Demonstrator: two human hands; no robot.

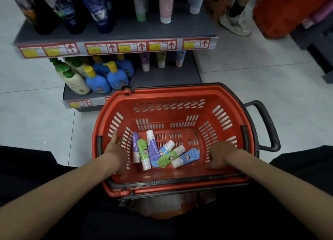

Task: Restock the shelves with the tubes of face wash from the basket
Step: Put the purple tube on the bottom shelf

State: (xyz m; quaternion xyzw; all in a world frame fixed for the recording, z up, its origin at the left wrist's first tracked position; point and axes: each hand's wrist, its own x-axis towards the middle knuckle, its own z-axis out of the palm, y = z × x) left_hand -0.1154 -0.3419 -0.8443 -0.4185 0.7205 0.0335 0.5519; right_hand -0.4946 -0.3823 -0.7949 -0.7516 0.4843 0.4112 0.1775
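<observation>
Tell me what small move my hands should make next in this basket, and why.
Probably close the left hand around the purple plastic tube lying right beside it. That hand and the right hand are both inside the red plastic basket, holding nothing, and matching tubes stand on the grey lower shelf.

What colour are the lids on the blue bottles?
Yellow. The blue bottles on the lower shelf have yellow caps, seen clearly in the head view.
</observation>
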